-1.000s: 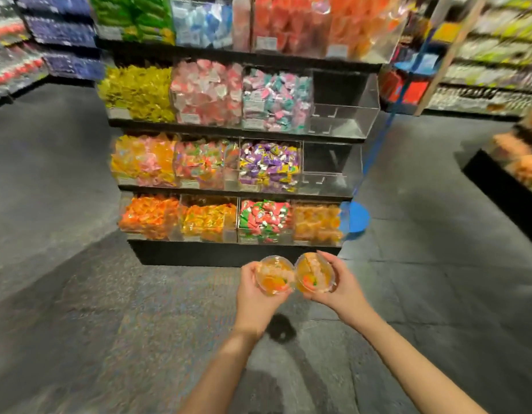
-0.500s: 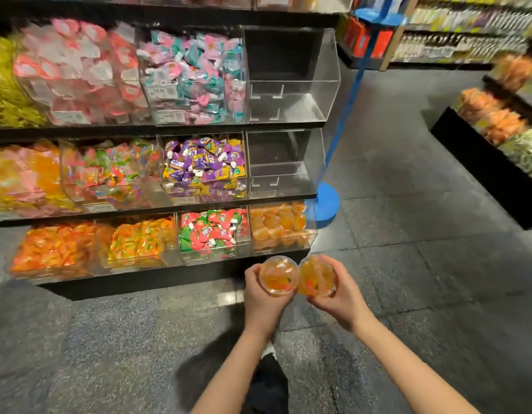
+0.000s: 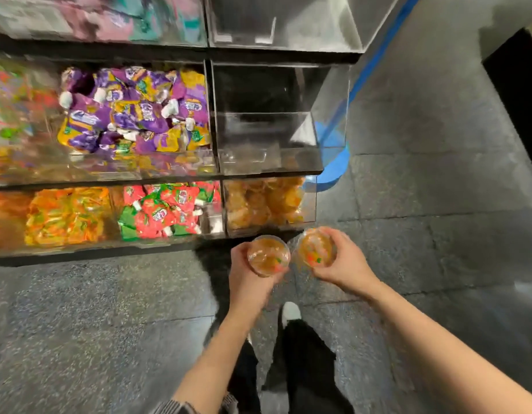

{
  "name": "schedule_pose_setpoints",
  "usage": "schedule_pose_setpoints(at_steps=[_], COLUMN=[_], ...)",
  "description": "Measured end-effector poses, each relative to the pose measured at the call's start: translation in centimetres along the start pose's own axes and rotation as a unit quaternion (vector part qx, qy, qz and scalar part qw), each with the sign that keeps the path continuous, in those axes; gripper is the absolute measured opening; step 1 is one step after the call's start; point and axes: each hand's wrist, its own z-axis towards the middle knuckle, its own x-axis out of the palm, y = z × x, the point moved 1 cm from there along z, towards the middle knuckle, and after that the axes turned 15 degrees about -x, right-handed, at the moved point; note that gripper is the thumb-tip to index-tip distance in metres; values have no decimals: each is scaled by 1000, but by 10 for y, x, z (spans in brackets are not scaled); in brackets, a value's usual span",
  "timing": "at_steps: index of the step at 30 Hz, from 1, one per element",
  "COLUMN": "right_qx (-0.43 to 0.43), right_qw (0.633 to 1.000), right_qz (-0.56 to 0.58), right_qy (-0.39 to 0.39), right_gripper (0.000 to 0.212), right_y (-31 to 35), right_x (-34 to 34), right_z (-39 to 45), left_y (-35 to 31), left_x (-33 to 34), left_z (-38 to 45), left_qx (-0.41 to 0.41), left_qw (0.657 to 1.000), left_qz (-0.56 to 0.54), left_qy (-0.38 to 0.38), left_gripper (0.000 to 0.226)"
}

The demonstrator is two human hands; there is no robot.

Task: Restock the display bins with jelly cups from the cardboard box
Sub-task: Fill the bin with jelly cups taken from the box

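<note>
Head view: purple-wrapped sweets bin (image 3: 133, 115) beside empty bin (image 3: 267, 156).

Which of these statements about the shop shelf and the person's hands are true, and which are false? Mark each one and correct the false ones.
1. Each hand holds a jelly cup. True: the left hand grips one jelly cup and the right hand grips the other cup.
2. The bin beside the purple packets is full. False: that clear bin holds nothing visible.
3. The bottom right bin holds orange jelly cups. True.
4. The cups are already inside a bin. False: both are held in front of the shelf, above the floor.
5. A cardboard box sits by the feet. False: none is in view.
</note>
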Motion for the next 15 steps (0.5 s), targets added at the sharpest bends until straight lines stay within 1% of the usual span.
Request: schedule_pose_setpoints(at_steps=[1, 3, 4, 5, 6, 8, 9, 11, 13, 15], right_qx=[-13, -39, -49, -56, -58, -72, -87, -114, -104, -103], right_qw=[1000, 996, 993, 990, 986, 978, 973, 963, 958, 955], right_qz=[-18, -54, -65, -77, -93, -126, -137, -152, -158, -132], right_qy=[21, 68, 88, 107, 124, 152, 165, 190, 216, 244], right_gripper=[78, 85, 87, 86, 85, 83, 81, 76, 75, 75], right_y=[-17, -49, -63, -75, -84, -104, -114, -132, -148, -162], right_x=[2, 9, 12, 16, 19, 27, 31, 40, 48, 60], right_z=[15, 47, 63, 81, 98, 129, 144, 172, 196, 212], left_y=[6, 14, 25, 31, 36, 39, 41, 42, 44, 48], left_x=[6, 17, 22, 26, 31, 41, 48, 58, 69, 77], left_z=[15, 43, 59, 72, 86, 105, 116, 135, 154, 173], left_qx=[-8, 2, 7, -1, -8, -12, -18, -17, -17, -25], left_qw=[1000, 1000, 1000, 1000, 999, 1000, 1000, 999, 999, 999], left_qz=[-7, 0, 26, 28, 31, 22, -5, -27, -20, -17], left_qy=[-4, -9, -7, -2, -1, -13, -22, -28, -29, -33], left_gripper=[72, 70, 63, 54, 50, 58, 62, 63, 65, 70])
